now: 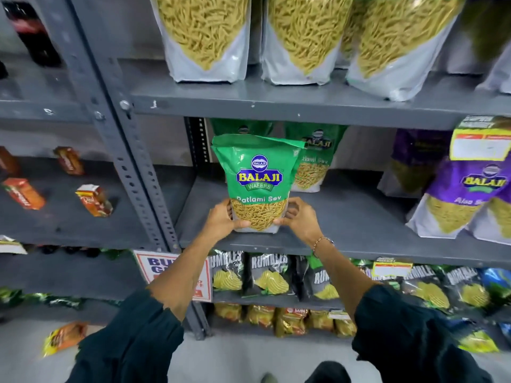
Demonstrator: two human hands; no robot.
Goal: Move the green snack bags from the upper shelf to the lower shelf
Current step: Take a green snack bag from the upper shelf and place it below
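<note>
A green Balaji Ratlami Sev snack bag [258,175] stands upright at the front of the middle grey shelf [359,225]. My left hand [224,221] grips its lower left corner and my right hand [300,219] grips its lower right corner. Two more green bags stand behind it: one [315,158] to the right rear, another [240,127] mostly hidden by the upper shelf's edge. On the upper shelf [276,106] stand several snack bags [204,37] with white bases and clear windows; their tops are cut off by the frame.
Purple Balaji bags [464,194] stand at the right of the middle shelf. Black chip bags [268,275] fill the shelf below. A perforated grey upright [132,167] divides off the left rack, which holds small orange cartons [94,200]. A packet [65,337] lies on the floor.
</note>
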